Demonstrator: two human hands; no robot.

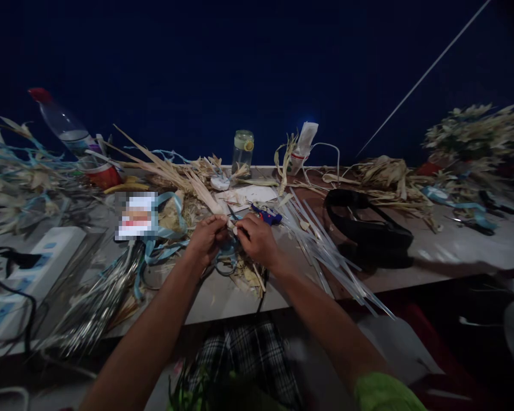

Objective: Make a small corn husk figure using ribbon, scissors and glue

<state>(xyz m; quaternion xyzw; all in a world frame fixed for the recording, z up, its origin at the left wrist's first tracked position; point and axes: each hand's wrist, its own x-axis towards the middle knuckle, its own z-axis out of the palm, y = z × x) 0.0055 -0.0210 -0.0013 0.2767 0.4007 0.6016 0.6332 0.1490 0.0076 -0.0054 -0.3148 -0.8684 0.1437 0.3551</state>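
My left hand point(208, 235) and my right hand point(257, 238) meet over the middle of the table, fingers pinched together. Between the fingertips is a small pale piece point(231, 225) that looks like dried husk; my fingers cover most of it. Just beyond my right hand lies a blue-handled tool point(267, 215), its kind unclear. A loop of light-blue ribbon point(226, 264) hangs below the hands, over loose husk scraps point(251, 277). Long dried husk strips point(203, 191) point toward my left hand from behind.
Clear plastic rods point(325, 251) lie right of my hands, beside a black strap-like object point(368, 234). On the left are a bundle of wires point(100, 302), a power strip point(47, 265) and a tilted bottle point(64, 123). A lidded jar point(243, 151) stands at the back.
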